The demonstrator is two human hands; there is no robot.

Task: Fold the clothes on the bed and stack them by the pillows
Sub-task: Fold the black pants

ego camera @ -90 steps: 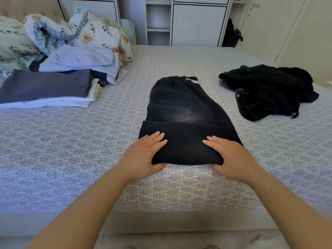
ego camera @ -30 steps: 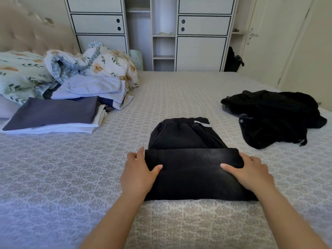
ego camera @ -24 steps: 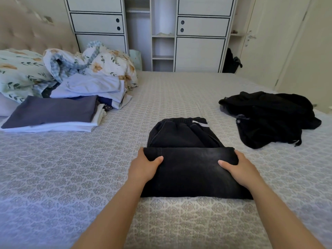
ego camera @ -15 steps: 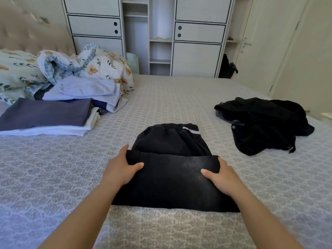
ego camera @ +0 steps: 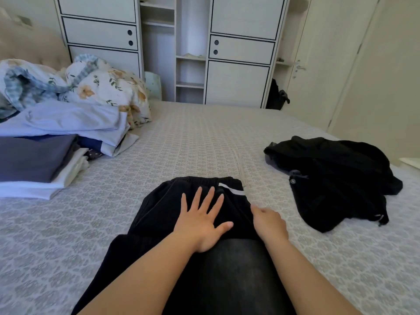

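Black jeans (ego camera: 159, 212) lie partly folded on the bed in front of me, waistband away from me, the folded leg part near my body. My left hand (ego camera: 202, 220) lies flat on the upper part with fingers spread. My right hand (ego camera: 269, 225) sits at the right edge of the jeans with fingers curled; whether it holds the fabric is unclear. A crumpled black garment (ego camera: 336, 178) lies to the right. Folded clothes (ego camera: 34, 160) are stacked at the left by the floral pillows (ego camera: 106, 87).
The patterned bedsheet (ego camera: 193, 137) stretches between the jeans and the stack. A white wardrobe (ego camera: 238, 48) stands behind the bed, a door (ego camera: 329, 64) at the right. Light-blue folded pieces (ego camera: 75, 121) lie beside the stack.
Both hands left the folded edge of the jeans and moved forward onto the upper part. The left hand now lies flat with spread fingers. The view moved closer.
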